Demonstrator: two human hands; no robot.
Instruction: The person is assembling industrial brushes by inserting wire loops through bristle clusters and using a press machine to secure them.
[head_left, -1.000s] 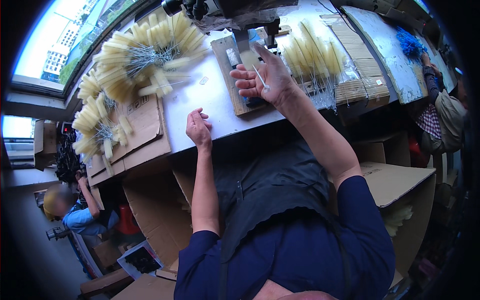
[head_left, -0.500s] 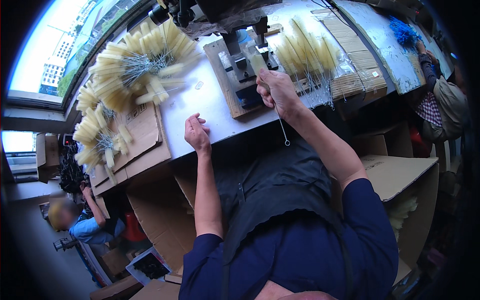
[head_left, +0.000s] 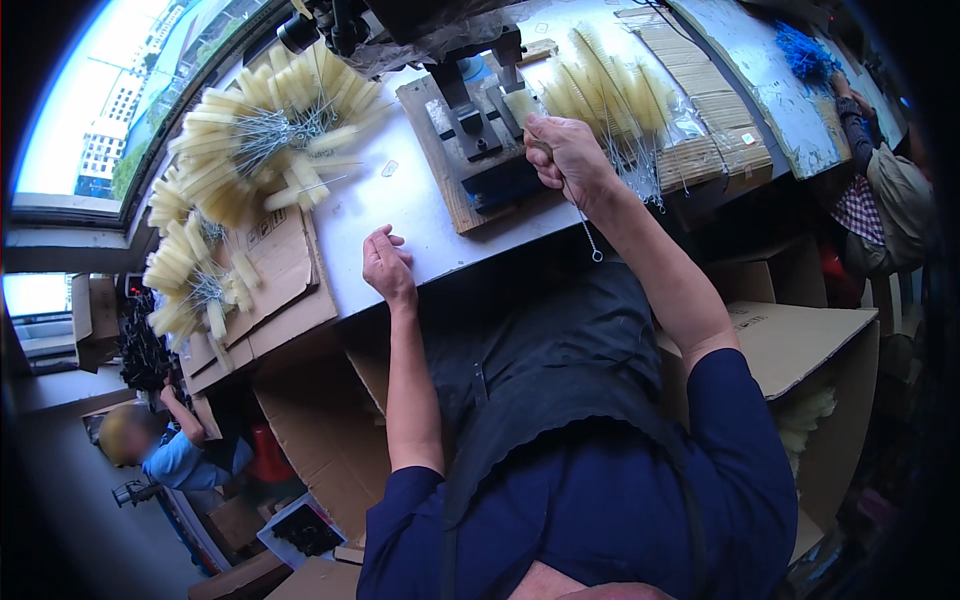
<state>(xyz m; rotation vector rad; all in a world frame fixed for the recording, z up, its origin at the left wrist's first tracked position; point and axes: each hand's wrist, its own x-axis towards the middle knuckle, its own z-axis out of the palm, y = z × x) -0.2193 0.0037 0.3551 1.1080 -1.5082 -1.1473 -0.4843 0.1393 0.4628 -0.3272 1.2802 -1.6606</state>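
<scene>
My right hand (head_left: 572,165) is closed round a pale yellow bristle brush (head_left: 520,103) by its twisted wire stem. The bristle end points away from me, close beside the dark metal clamp of a bench press (head_left: 475,130). Below my fist the stem hangs down over the table edge and ends in a small loop. My left hand (head_left: 388,268) hovers near the table's front edge, its fingers loosely bent and slightly apart with nothing in them. The press stands on a wooden board (head_left: 428,110).
Piles of pale brushes (head_left: 285,130) lie at the left on cardboard (head_left: 285,255). More brushes (head_left: 610,95) lie right of the press, beside flattened cardboard (head_left: 700,90). Open cartons (head_left: 800,340) stand below the table. Co-workers sit at far left and far right, one near blue bristles (head_left: 805,60).
My right hand has moved a little to the right and away from me with the brush, and its loop has swung right. My left hand has barely moved.
</scene>
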